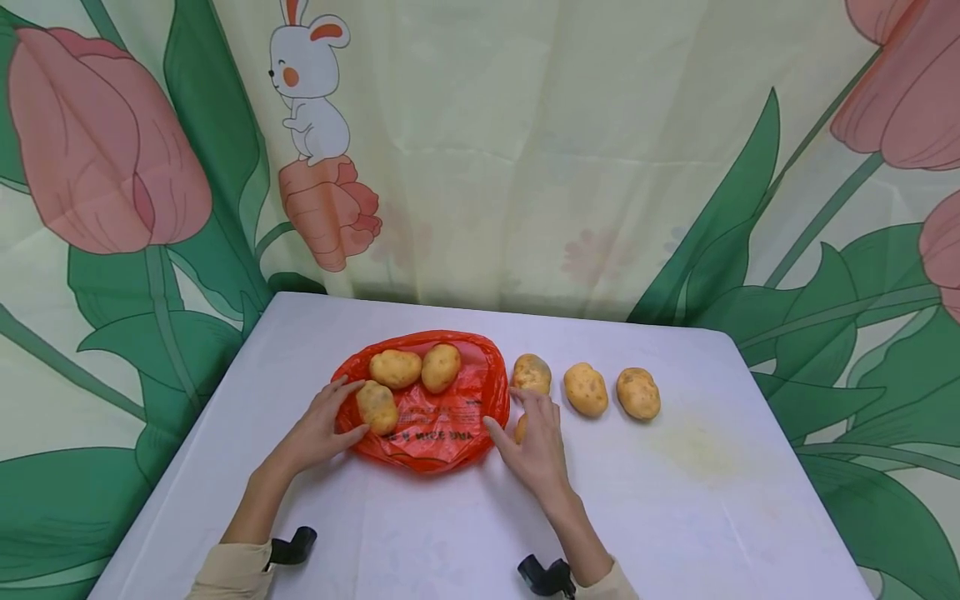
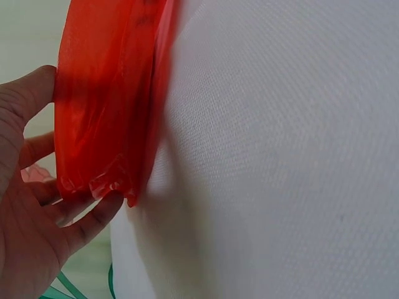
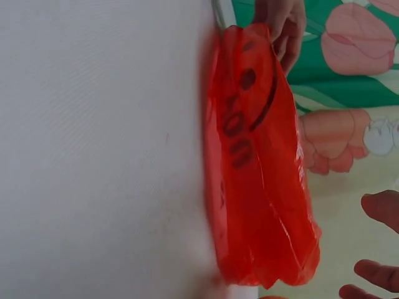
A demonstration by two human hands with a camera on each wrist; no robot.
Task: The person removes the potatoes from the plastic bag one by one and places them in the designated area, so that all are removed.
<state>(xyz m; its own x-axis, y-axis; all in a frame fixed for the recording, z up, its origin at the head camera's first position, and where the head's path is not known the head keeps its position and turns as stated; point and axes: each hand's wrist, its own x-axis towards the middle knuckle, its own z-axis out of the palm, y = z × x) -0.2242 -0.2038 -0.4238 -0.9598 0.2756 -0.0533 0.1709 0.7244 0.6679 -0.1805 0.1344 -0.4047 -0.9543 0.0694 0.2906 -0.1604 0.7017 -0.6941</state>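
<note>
A red plastic bag (image 1: 442, 450) with dark print lies on the table, its rim spread wide. Inside sit three potatoes (image 1: 395, 368), grouped toward its far left side. My left hand (image 1: 318, 429) is at the left rim, thumb and fingers lightly bent against the bag; in the left wrist view its fingertips (image 2: 115, 202) touch the red plastic. At the right rim is my right hand (image 1: 536, 442), thumb and fingers spread apart with nothing held. Between its thumb and index finger shows part of another potato (image 1: 521, 429), mostly hidden by the hand.
Right of the bag, three more potatoes (image 1: 586, 390) stand in a row on the white-covered table (image 1: 420, 533). A faint yellowish stain marks the cloth farther right. Behind the table hangs a curtain (image 1: 510, 167) printed with tulips and a rabbit.
</note>
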